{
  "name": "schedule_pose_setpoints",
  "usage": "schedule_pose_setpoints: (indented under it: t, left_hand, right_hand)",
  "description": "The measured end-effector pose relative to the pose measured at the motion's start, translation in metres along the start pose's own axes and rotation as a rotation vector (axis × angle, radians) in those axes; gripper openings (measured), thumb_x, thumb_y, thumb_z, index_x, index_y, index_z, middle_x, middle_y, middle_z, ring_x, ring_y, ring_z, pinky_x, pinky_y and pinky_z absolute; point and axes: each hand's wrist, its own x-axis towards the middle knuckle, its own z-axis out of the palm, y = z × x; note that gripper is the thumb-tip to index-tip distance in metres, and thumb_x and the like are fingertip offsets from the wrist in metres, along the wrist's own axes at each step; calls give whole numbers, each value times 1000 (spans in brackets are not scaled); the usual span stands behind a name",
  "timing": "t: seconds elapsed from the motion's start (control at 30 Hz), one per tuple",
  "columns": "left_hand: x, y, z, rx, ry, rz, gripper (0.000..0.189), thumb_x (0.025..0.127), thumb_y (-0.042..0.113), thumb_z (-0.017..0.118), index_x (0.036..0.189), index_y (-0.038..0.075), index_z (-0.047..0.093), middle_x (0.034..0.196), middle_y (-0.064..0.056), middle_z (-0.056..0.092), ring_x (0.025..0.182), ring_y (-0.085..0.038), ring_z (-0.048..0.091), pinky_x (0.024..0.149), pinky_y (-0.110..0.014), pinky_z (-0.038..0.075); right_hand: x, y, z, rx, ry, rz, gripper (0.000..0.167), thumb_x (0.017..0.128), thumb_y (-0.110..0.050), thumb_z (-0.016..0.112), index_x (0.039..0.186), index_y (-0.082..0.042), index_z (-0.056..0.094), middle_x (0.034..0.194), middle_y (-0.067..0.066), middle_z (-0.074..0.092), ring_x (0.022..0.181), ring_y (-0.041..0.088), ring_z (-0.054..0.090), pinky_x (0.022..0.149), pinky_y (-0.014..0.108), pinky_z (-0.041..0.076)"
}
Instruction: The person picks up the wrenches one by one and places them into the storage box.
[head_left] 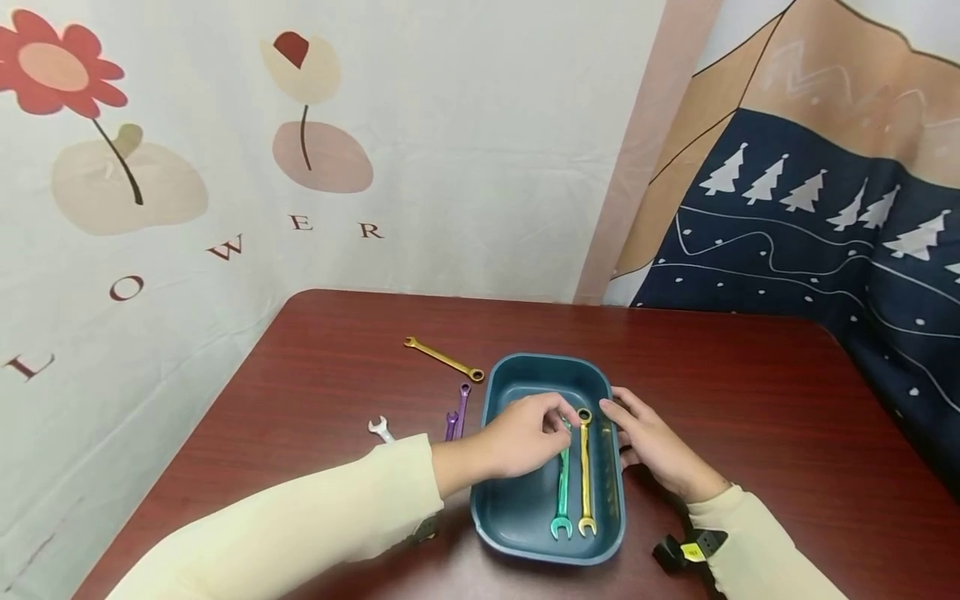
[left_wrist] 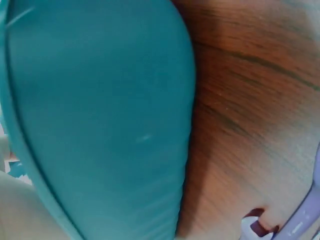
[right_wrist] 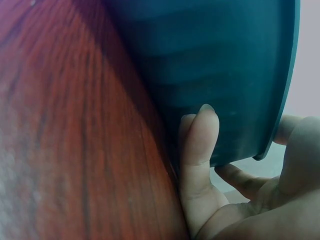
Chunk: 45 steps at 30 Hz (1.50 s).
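A blue-green plastic tray [head_left: 547,550] stands on the table with a green combination wrench [head_left: 562,492] and a gold one [head_left: 586,475] lying side by side in it. My left hand [head_left: 525,433] reaches over the tray's left rim, thumb and fingers bent at the green wrench's upper end. Whether they pinch it cannot be made out; in the left wrist view the tray wall hides most of that hand. My right hand [head_left: 652,437] grips the tray's right side. Its fingers [right_wrist: 202,135] lie against the outer wall, and the thumb is at the rim.
Left of the tray, a dark gold wrench [head_left: 444,360] lies at the back of the brown table [head_left: 750,400]. Purple wrenches [head_left: 462,408] and a silver wrench [head_left: 381,429] lie closer, partly behind my left arm. A printed cloth [head_left: 465,167] hangs behind the table.
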Motion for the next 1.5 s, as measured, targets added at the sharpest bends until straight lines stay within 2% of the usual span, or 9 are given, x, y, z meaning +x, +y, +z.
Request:
schedule_pose_setpoints:
  t: [0.2,0.37,0.47,0.8,1.17,1.5]
  left_hand:
    - [-1,1,-11,-26,10,8,18,96,13,60,112,11,67,95,3,66,85,-8,59,74,-24,51]
    - [-4,1,-22,-29,27,12,17,97,15,58,113,15,66,97,3,66,87,-10,61,74,-26,52]
    - [-5,3,-28,-29,47,17,17,97,15,59,113,17,65,97,3,66,88,-11,61,74,-27,53]
    - [-10,7,-44,-57,131,48,20,96,12,59,115,12,64,97,-2,65,90,-14,60,73,-28,50]
    - [-12,-8,-65,-61,183,11,21,97,13,57,118,14,63,99,-3,64,91,-16,59,76,-29,50]
    - [-12,-24,-77,-55,233,-51,21,97,14,56,117,11,64,103,-5,65,91,-17,59,74,-30,49]
  right_hand:
    - [-1,-1,-1,0,-10,-12,61,105,-46,44,151,-10,28,100,11,66,75,19,68,63,37,59]
    - [0,-1,0,8,-6,-5,58,105,-47,45,149,-12,31,103,13,65,76,20,68,62,37,59]
    - [0,0,1,10,-2,-8,57,104,-48,45,148,-13,32,104,13,65,76,21,68,63,38,59]
    - [0,3,-1,14,-6,-27,57,105,-48,45,147,-12,33,104,13,66,74,20,69,61,39,59]
    - [1,3,-1,14,2,-19,57,105,-48,45,147,-12,33,108,15,65,76,20,69,61,38,59]
    - [-1,1,-1,16,-15,-28,57,105,-46,44,148,-11,31,104,13,66,73,17,68,60,36,58]
